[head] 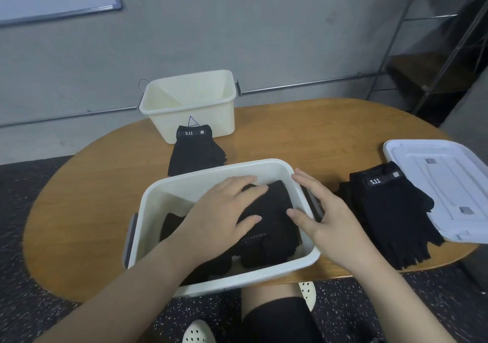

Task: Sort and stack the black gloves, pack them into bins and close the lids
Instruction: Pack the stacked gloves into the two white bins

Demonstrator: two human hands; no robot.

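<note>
A white bin (158, 197) sits at the table's near edge with black gloves (272, 226) piled inside. My left hand (219, 210) lies flat on those gloves, fingers straight, pressing them down. My right hand (327, 213) rests over the bin's right rim with its fingers extended; its thumb touches the gloves. A second stack of black gloves (390, 210) with a "5.11" label lies right of the bin. A third stack of gloves (195, 150) lies behind the bin, against an empty cream bin (190, 102).
A white lid (443, 184) lies at the table's right end, partly under the right glove stack. The oval wooden table (303, 136) stands near a grey wall. A metal shelf (435, 60) stands at the far right. My knee and shoes show below the table edge.
</note>
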